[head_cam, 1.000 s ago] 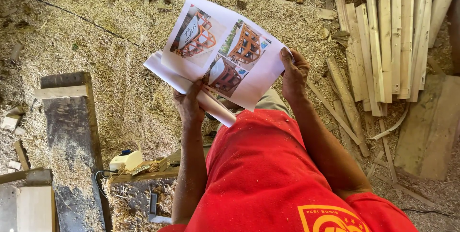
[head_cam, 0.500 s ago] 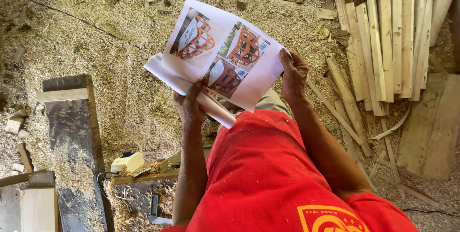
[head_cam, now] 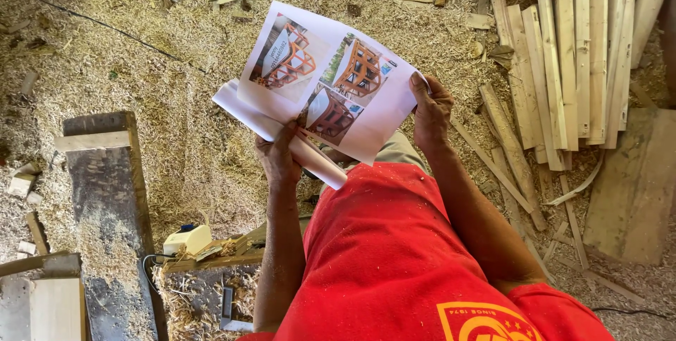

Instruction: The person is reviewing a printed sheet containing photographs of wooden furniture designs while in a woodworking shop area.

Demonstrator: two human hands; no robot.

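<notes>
Sawdust floor (head_cam: pixel 176 137) beneath white photo-printed sheets (head_cam: pixel 331 80)

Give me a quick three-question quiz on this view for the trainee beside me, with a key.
1. True or false: both hands grip the printed sheets, the left hand at their lower edge and the right hand at their right edge.
2. What do the three photos on the top sheet show? A) orange-brown wooden frame structures B) power tools C) floor plans
3. Fill in: the stack of pale wooden slats lies on the ground to the person's ____ side.

Key: 1 true. 2 A. 3 right.
</notes>
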